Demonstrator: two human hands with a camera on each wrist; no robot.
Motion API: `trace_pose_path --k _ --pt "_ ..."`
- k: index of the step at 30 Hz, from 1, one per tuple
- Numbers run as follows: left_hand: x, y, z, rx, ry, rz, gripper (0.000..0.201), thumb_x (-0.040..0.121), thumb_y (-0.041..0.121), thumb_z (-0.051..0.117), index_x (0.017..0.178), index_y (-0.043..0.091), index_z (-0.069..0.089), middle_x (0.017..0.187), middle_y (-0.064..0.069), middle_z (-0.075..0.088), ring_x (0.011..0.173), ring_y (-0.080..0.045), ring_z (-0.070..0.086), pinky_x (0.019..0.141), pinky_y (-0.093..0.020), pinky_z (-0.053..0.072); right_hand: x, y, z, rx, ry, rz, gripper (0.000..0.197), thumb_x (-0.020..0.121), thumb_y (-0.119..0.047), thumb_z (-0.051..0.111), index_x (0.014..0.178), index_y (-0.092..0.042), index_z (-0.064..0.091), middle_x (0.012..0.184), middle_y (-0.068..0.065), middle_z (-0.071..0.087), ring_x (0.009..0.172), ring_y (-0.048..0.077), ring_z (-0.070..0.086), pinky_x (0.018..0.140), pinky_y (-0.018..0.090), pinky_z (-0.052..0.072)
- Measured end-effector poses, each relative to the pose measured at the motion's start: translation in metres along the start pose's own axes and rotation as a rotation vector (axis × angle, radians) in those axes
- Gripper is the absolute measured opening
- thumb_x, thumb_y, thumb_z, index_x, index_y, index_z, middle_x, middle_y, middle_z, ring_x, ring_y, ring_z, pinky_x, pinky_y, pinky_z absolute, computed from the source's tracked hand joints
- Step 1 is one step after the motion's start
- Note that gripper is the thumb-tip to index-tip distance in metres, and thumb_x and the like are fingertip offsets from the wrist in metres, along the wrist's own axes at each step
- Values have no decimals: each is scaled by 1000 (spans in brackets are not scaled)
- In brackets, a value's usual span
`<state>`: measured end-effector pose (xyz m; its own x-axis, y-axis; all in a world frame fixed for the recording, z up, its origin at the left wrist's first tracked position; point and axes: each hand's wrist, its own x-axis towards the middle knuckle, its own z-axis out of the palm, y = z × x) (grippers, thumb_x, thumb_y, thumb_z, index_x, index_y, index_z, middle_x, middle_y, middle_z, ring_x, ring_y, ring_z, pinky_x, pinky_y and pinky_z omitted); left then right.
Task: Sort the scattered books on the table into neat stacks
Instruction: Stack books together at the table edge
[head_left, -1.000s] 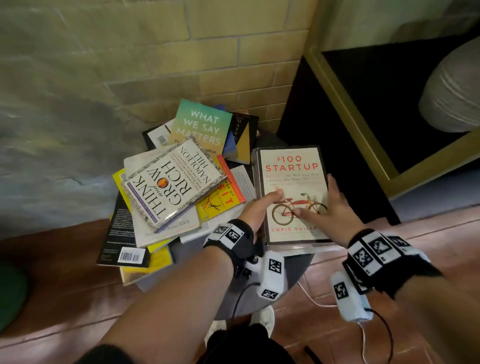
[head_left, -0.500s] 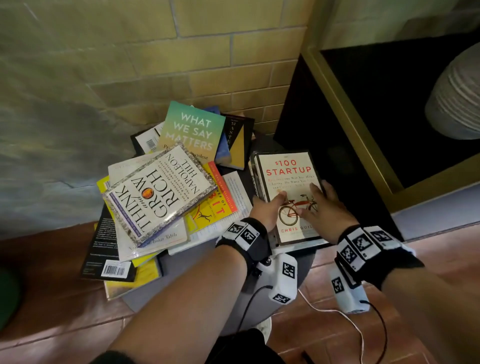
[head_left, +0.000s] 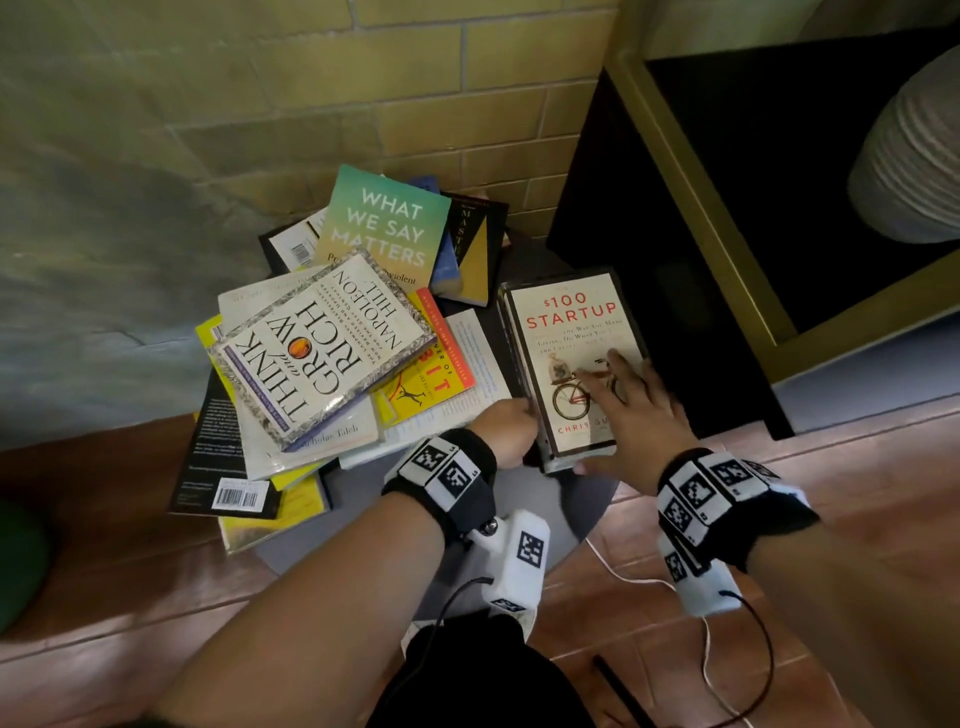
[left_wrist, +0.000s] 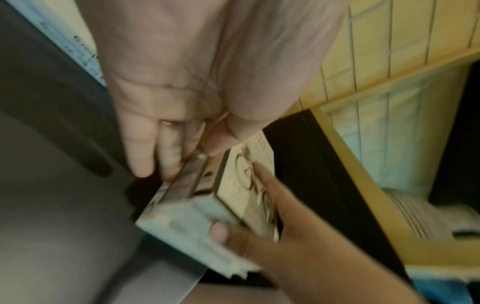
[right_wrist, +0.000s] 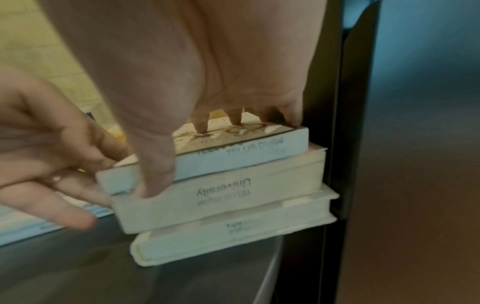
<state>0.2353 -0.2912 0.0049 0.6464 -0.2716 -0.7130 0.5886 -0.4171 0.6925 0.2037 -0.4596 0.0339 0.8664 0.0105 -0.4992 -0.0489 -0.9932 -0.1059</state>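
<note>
Here, a stack of three books (right_wrist: 221, 197) is seen at the right edge of the round table (head_left: 587, 499), topped by the "$100 Startup" book (head_left: 566, 332). The right hand (head_left: 636, 410) is laid on that cover with fingers (right_wrist: 201, 125) spread and straight, the thumb hooked over the near page edges. The left hand (head_left: 506, 428) is pressed against the stack's left side; its fingers (left_wrist: 140, 152) are held together, though their tips are hidden from the head view. The lower two titles cannot be read. On the table's left half, a loose heap is crowned by "Think and Grow Rich" (head_left: 317, 348), with "What We Say Matters" (head_left: 384, 228) at the far edge; several covers beneath are largely hidden.
</note>
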Motion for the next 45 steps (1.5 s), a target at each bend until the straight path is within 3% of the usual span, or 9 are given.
trace_pose_path --k 3,5,8,11,14,19,25,36,45 --pt "3 -19 11 23 -5 70 47 89 -7 47 132 10 55 131 -14 61 122 -32 57 92 -29 48 3 1 0 -34 22 4 103 78 -46 70 149 -41 -3 160 -4 -16 147 32 -14 119 54 8" --pt "2 -29 18 69 33 93 62 82 -1 61 139 20 48 133 -5 60 124 -25 56 99 -26 44 3 1 1 -60 35 14 106 76 -44 72 150 -39 -4 160 -2 -15 147 33 -11 119 52 9" --pt "3 -36 33 234 87 99 99 64 14 84 147 22 31 140 -6 50 129 -28 49 108 -40 43 0 5 5 -108 32 42 117 70 -40 78 149 -39 -8 159 -4 -18 147 32 -10 115 53 18" --pt "8 -37 46 365 215 80 113 62 20 88 152 20 18 142 -9 36 128 -31 47 107 -40 43 1 9 8 -170 60 33 113 77 -23 74 147 -42 -12 158 -5 -18 146 31 -7 108 52 36" --pt "14 -40 47 425 277 117 109 72 22 82 154 21 10 138 -9 35 121 -30 54 102 -38 48 4 12 8 -263 90 -13 108 81 -9 65 148 -40 -13 158 -3 -13 144 32 0 98 45 49" --pt "19 -44 39 439 319 185 89 83 19 68 153 25 13 136 -11 44 115 -27 56 95 -33 47 14 9 3 -309 83 -39 99 86 2 53 148 -39 -13 158 -4 -14 144 33 -2 96 42 51" --pt "21 -41 31 478 345 208 86 82 22 71 152 22 21 142 -10 45 125 -27 51 102 -36 45 28 6 0 -326 64 -75 108 81 0 58 147 -38 -18 155 -2 -18 142 34 -3 99 39 50" --pt "18 -30 27 564 248 134 96 89 34 64 155 15 -3 148 -12 36 131 -28 46 105 -37 42 32 11 0 -144 57 -1 94 89 -28 61 150 -33 -10 157 -10 -18 146 27 -11 112 48 35" --pt "17 -23 30 574 235 100 85 93 37 55 155 15 1 148 -13 37 133 -31 44 109 -44 41 31 6 -9 -111 76 19 92 83 -23 67 150 -28 5 159 -8 -8 147 27 -7 112 50 29"
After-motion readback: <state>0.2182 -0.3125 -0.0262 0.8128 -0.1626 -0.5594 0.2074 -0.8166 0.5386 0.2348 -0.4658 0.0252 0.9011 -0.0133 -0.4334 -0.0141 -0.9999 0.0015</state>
